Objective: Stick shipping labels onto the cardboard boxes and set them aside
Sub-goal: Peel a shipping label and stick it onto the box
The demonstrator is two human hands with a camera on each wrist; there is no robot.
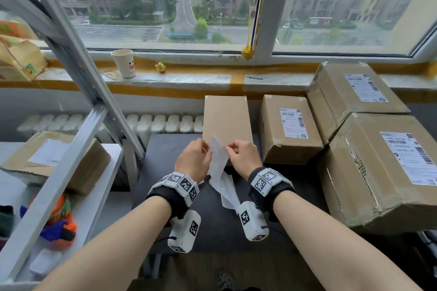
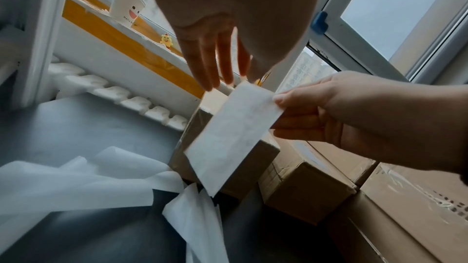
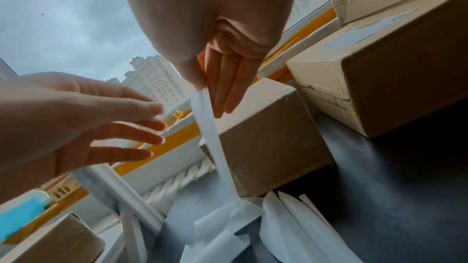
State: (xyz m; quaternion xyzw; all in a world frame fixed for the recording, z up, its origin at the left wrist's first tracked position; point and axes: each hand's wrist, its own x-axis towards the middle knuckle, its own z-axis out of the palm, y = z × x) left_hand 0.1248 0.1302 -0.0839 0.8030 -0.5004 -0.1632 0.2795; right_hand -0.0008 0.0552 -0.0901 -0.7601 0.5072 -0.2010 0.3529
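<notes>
A white shipping label (image 1: 217,158) hangs upright between my hands, over the near end of a plain cardboard box (image 1: 227,116) on the dark table (image 1: 175,149). My right hand (image 1: 238,153) pinches the label's upper edge between thumb and fingers (image 3: 215,87). My left hand (image 1: 194,160) is beside it with straight, spread fingers (image 2: 215,71), their tips close to the label (image 2: 233,133); I cannot tell whether they touch it. In the right wrist view the left hand (image 3: 121,127) holds nothing, and the label (image 3: 210,137) runs down past the box (image 3: 273,137).
Loose white backing strips (image 1: 227,191) lie on the table under my wrists. Three labelled boxes (image 1: 290,125) (image 1: 354,92) (image 1: 390,168) stand packed along the right. A metal shelf frame (image 1: 78,125) with another box (image 1: 59,160) stands at the left. A paper cup (image 1: 123,64) sits on the sill.
</notes>
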